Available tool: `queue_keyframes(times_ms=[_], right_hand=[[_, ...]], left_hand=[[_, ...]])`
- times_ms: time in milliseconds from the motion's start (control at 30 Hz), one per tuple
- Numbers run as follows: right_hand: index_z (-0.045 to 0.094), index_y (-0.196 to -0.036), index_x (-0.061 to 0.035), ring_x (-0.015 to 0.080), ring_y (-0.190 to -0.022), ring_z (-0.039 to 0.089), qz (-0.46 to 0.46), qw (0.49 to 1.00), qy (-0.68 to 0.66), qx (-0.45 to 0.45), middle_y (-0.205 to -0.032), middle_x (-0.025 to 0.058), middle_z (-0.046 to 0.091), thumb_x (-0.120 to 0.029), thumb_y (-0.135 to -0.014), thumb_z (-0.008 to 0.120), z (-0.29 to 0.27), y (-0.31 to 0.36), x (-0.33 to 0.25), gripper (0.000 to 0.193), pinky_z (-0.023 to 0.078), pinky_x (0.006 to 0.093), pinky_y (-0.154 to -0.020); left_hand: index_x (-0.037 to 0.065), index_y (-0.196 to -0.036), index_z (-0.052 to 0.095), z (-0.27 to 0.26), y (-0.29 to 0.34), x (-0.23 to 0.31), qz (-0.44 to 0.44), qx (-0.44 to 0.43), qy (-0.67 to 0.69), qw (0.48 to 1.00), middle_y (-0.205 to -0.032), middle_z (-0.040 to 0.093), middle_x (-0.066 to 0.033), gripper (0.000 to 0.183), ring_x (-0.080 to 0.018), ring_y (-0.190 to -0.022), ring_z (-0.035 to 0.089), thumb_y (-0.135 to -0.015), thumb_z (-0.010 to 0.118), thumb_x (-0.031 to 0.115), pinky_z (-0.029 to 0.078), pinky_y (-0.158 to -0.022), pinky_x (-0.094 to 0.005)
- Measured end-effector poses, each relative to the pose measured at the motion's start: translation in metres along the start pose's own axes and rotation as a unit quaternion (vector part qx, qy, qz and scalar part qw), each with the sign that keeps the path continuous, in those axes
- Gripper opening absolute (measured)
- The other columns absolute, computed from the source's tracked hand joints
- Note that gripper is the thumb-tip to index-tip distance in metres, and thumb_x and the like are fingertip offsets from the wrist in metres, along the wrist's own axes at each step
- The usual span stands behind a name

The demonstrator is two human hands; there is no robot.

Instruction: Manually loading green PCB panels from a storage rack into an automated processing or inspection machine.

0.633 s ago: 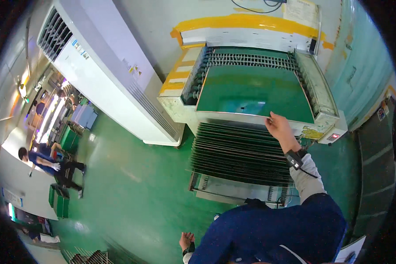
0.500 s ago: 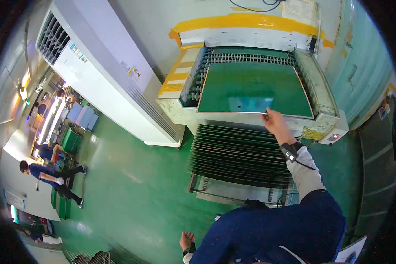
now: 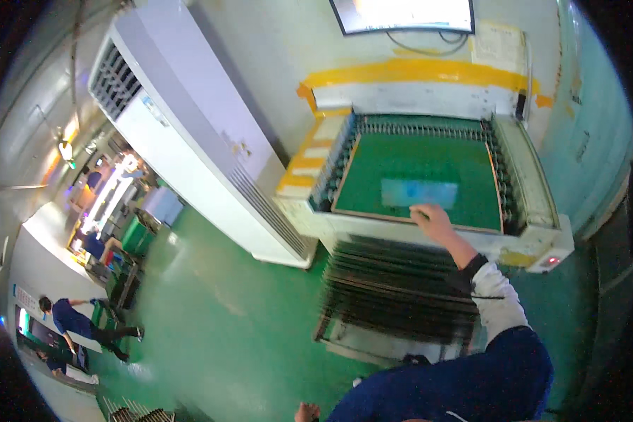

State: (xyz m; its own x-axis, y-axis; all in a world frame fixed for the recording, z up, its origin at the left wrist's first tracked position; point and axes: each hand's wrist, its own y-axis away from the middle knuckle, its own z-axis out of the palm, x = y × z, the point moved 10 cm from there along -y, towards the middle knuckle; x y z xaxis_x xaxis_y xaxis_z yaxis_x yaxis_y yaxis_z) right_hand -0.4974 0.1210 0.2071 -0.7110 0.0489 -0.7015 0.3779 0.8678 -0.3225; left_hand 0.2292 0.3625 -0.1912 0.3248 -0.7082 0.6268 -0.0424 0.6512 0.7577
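While the right hand (image 3: 432,219) reached forward, the green panel (image 3: 408,165) lay flat in the roller machine (image 3: 531,169), its near edge at the fingertips and the rest of its face stretching away beyond them. The fingers were bent together close to the middle of that edge; blur hid whether they pinched it or only touched it. The panel's longer side seemed to run left to right, across the line of the forearm, though the slant of the view left this uncertain. The right hand was by far the nearer one. The left hand (image 3: 307,412) hung low at the bottom of the view, well apart from the panel and partly cut off, so I could not tell whether its fingers were closed.

The panel was thin, four-sided and smooth, with a pale, narrow border and a bluish-white patch of light on its glossy face. Dark, ridged rollers (image 3: 505,186) lined its sides and back. Below the machine's front, a rack (image 3: 344,344) held many thin dark sheets (image 3: 394,288) in close rows, smeared by blur. Wrinkled yellow tape (image 3: 429,69) crossed the wall behind, and the green floor (image 3: 218,309) had a dull shine.
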Motion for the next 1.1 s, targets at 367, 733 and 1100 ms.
queue_keyframes(times_ms=[367, 733, 1100], right_hand=[[0.047, -0.120, -0.0145, 0.0313, -0.121, 0.031, -0.002, 0.970, 0.242, 0.013, -0.130, 0.0108, 0.037, -0.039, -0.073, 0.061, 0.000, -0.026, 0.015, 0.054, 0.023, 0.0475, -0.098], [0.049, -0.118, -0.0171, 0.0313, -0.122, 0.030, -0.001, 0.972, 0.233, 0.014, -0.130, 0.0094, 0.038, -0.037, -0.072, 0.061, -0.008, -0.047, 0.031, 0.052, 0.023, 0.0469, -0.098], [0.050, -0.117, -0.0146, 0.0300, -0.122, 0.031, -0.005, 0.969, 0.245, 0.019, -0.130, 0.0092, 0.038, -0.038, -0.073, 0.060, -0.002, -0.053, 0.042, 0.051, 0.023, 0.0461, -0.099]], left_hand=[[0.005, -0.114, 0.046, 0.041, 0.075, 0.044, -0.005, 0.121, -0.070, 0.990, -0.102, 0.045, -0.0090, 0.047, -0.0241, -0.089, 0.041, -0.082, 0.052, 0.040, 0.035, -0.074, -0.0401], [0.008, -0.096, 0.059, 0.047, 0.087, 0.046, 0.032, 0.133, -0.158, 0.978, -0.074, 0.048, -0.0034, 0.044, -0.0162, -0.063, 0.039, -0.080, 0.051, 0.048, 0.032, -0.055, -0.0337], [0.003, -0.125, 0.039, -0.004, 0.053, -0.018, 0.020, 0.069, -0.064, 0.995, -0.123, 0.044, -0.0132, 0.054, -0.0295, -0.109, 0.043, -0.083, 0.053, 0.033, 0.038, -0.088, -0.0460]])
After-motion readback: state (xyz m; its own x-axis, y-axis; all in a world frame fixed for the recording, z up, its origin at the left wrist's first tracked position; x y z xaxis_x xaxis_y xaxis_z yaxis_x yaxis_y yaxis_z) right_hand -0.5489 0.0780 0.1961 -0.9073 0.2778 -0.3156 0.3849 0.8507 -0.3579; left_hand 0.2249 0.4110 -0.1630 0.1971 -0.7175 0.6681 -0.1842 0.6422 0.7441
